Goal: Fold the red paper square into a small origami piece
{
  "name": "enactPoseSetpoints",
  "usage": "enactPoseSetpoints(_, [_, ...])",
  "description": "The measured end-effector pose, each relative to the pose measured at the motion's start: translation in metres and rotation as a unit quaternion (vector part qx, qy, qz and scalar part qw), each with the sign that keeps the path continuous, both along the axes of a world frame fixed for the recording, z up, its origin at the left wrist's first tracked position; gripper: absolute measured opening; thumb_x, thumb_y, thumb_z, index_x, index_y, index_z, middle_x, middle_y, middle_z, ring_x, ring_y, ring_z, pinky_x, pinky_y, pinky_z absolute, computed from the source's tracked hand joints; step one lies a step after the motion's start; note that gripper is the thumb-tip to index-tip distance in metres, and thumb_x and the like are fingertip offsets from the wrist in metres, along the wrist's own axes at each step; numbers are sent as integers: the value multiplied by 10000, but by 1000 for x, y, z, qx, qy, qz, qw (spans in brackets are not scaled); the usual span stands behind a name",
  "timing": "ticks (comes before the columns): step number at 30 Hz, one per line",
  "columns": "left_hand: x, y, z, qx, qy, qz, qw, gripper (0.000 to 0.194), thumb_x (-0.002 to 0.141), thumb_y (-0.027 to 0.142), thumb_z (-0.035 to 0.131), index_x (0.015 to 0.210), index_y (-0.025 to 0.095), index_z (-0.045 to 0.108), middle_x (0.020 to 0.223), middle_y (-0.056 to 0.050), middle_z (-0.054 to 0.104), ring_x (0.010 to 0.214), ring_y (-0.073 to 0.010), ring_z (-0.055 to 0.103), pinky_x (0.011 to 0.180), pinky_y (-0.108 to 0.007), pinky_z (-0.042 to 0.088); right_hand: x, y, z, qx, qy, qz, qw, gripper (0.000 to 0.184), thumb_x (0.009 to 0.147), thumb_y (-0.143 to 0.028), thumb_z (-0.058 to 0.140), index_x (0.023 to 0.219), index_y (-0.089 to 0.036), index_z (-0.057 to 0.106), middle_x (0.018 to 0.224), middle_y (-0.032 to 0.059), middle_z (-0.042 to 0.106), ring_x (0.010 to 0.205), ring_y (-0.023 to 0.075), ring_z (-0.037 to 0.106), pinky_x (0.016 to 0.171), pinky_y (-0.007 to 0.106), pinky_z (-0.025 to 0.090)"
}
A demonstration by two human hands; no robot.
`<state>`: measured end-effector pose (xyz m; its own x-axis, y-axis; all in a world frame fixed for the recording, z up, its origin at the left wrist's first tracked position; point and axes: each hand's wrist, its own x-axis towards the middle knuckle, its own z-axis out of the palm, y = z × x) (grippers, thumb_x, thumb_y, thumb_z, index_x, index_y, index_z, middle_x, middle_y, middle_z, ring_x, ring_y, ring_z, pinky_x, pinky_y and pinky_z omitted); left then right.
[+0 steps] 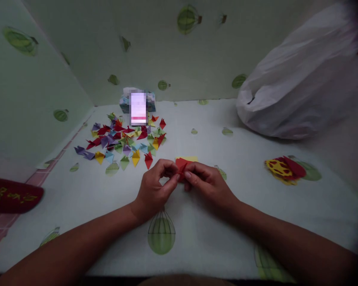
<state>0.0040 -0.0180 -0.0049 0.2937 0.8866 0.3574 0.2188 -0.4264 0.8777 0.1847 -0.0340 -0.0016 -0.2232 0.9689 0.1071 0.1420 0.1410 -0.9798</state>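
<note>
Between my two hands, near the middle of the view, is a small folded piece of red paper (181,170). My left hand (158,183) pinches its left side between thumb and forefinger. From the other side, my right hand (207,182) grips it with thumb and fingertips. Just behind the fingers lie flat sheets of paper, with a yellow sheet (191,159) showing at the back edge. Farther left on the table spreads a pile of folded paper cranes (127,139) in red, purple, green, blue and yellow.
A lit phone (138,108) leans against a tissue box (125,104) behind the cranes. At the back right stands a large white plastic bag (286,91). Yellow and red cut-outs (283,169) lie to the right. A dark red object with yellow lettering (16,195) is at far left.
</note>
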Motion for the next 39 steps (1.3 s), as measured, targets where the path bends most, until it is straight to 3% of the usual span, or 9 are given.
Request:
enactPoseSetpoints(7, [0,1,-3,-21,-9,0,1000,131,858,138,666,949,191,589,898,-14,652,801,-126,633,761,-267,529,0,1,0,58,-65,-20,996,152,935,-234,571,792,-200,609,637,-18,614,569,119,568,579,254,426])
enactPoseSetpoints(14, [0,2,4,-175,-61,-48,982,156,910,313,639,908,157,648,873,-49,700,807,-160,670,761,-287,529,0,0,-5,250,-176,-49,951,149,944,-130,543,812,-177,593,723,18,629,645,132,567,623,250,435])
enactPoseSetpoints(19, [0,3,4,-160,-37,-29,986,156,883,298,651,826,153,668,806,-37,677,761,-149,628,718,-275,495,0,1,-7,286,-189,-51,938,166,942,-110,542,791,-171,574,714,17,609,635,126,543,612,242,418])
enactPoseSetpoints(22, [1,2,2,-163,-36,-16,986,125,844,280,677,842,156,669,822,-44,684,774,-166,644,731,-299,510,1,2,-6,246,-176,-55,952,159,933,-132,551,782,-173,580,702,12,603,623,127,537,611,252,413])
enactPoseSetpoints(27, [3,2,3,-181,-49,-2,982,124,816,275,706,823,158,666,794,-27,677,733,-142,627,694,-272,497,1,1,-1,52,-58,-11,997,147,925,-238,559,792,-185,589,650,-7,602,599,132,570,597,259,438])
enactPoseSetpoints(33, [4,6,5,-309,-120,-59,942,176,814,298,740,825,151,645,660,23,647,624,-94,575,625,-218,455,0,4,1,-77,59,-3,995,216,903,-340,605,748,-192,576,607,-12,622,587,131,578,621,274,453])
enactPoseSetpoints(39, [2,8,0,-345,-130,-82,926,195,832,310,742,803,151,634,653,26,641,606,-86,548,625,-214,428,-1,5,-2,-121,96,16,988,257,901,-373,622,732,-189,565,572,-22,611,549,118,561,601,269,438])
